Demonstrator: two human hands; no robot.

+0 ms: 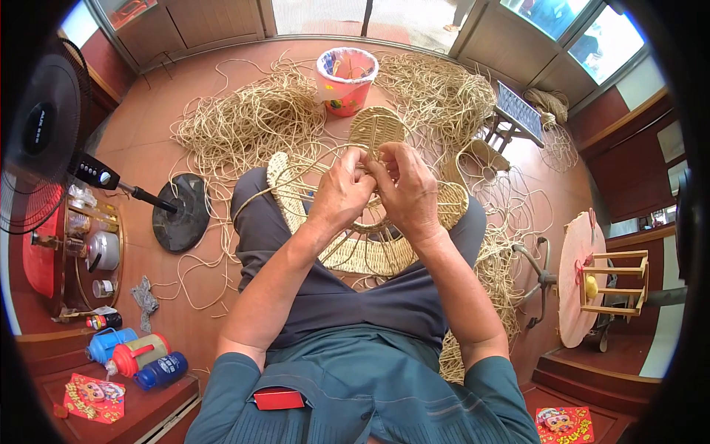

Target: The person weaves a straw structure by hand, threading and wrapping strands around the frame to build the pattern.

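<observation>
A flower-shaped woven piece point(370, 257) of straw-coloured cord rests across my lap, with rounded lobes around a ring of bare ribs. One woven lobe point(376, 124) points away from me, just beyond my fingertips. My left hand point(342, 191) is closed, thumb and fingers pinching the cord at the base of that lobe. Close beside it, my right hand point(407, 189) is also closed in a pinch on the same spot. The fingers hide the exact strand each one grips. A loose length of cord point(260, 195) runs leftward from the piece over my left knee.
Heaps of loose cord point(248, 118) cover the floor ahead and to the right. A pink bucket point(346, 81) stands between them. At left are a standing fan point(181, 214) and flasks point(140, 354). A small bench point(520, 111) and a round pink board point(577, 288) are at right.
</observation>
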